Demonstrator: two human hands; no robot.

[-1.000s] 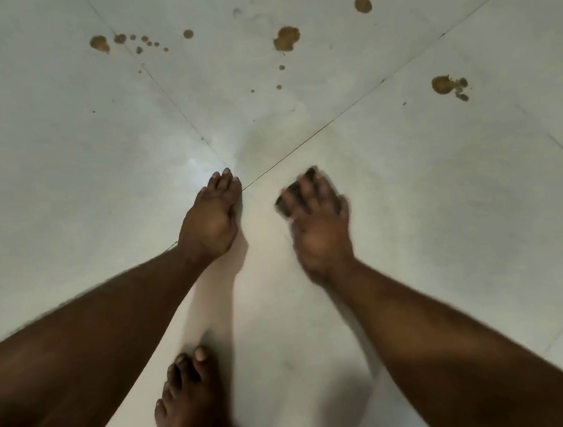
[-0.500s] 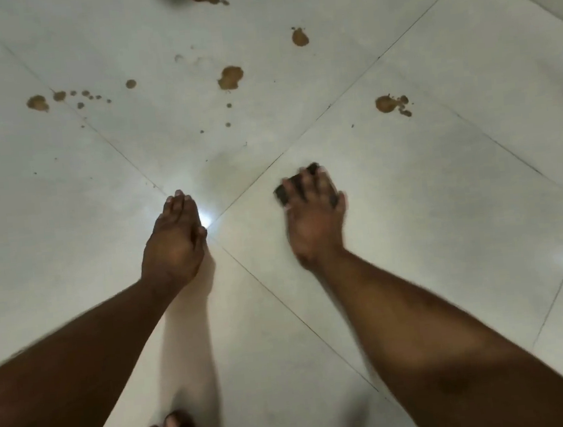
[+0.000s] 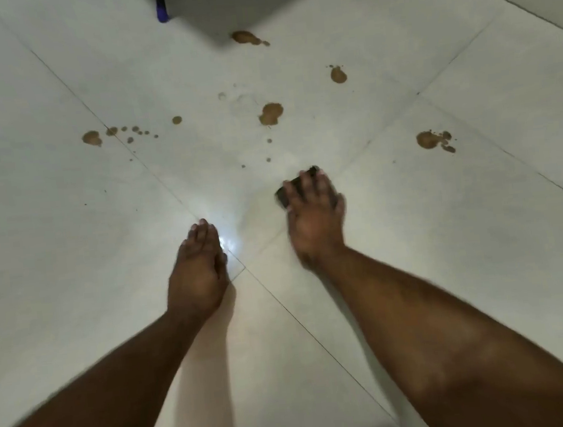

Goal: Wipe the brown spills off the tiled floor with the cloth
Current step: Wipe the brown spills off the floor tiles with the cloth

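On the pale tiled floor, a row of small brown spills sits in the upper left of the frame, trailing rightward in droplets. Below them, near the centre, the left hand lies flat on the tile with its fingers straight and together, holding nothing, just beside a bright glare spot where the grout lines cross. A dark post with a blue tip stands at the top edge. Right of centre, the right hand presses a dark cloth against the floor, fingers spread over it, the cloth showing at the fingertips. A larger brown blot lies above that hand, another further up, and one more at the right, well apart from the cloth.
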